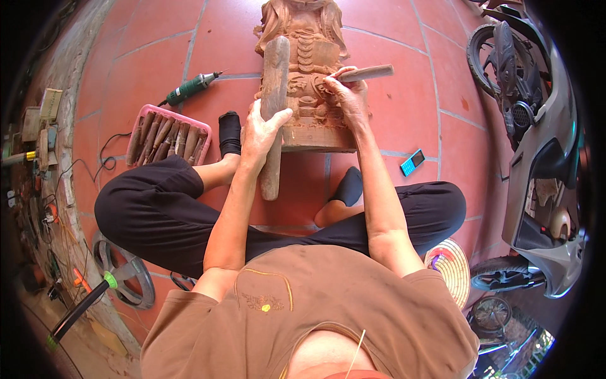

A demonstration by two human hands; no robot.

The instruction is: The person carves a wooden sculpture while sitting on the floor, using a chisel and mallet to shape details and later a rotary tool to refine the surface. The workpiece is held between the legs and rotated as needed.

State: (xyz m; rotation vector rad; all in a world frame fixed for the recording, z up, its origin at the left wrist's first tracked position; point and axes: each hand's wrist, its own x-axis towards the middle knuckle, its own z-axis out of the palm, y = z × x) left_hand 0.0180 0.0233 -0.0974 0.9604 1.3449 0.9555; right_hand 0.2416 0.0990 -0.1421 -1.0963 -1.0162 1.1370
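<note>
A carved wooden statue [306,117] with detailed relief and a flat base rests on the tiles between my feet. My left hand [259,132] is wrapped round a long flat wooden mallet [275,72], which stands along the statue's left side and hides part of the carving. In my right hand [349,101] is a carving chisel [369,72], pinched in the fingers over the right side of the carving. Its wooden handle points to the right; its tip is too small to make out against the wood.
At the left, a pink basket [144,108] holds several wooden-handled chisels, beside a green power tool [190,88] with a cord. A blue phone [412,162] lies on the right tiles. A grey motorbike [536,183] stands far right, and a woven hat [451,270] is behind my right knee.
</note>
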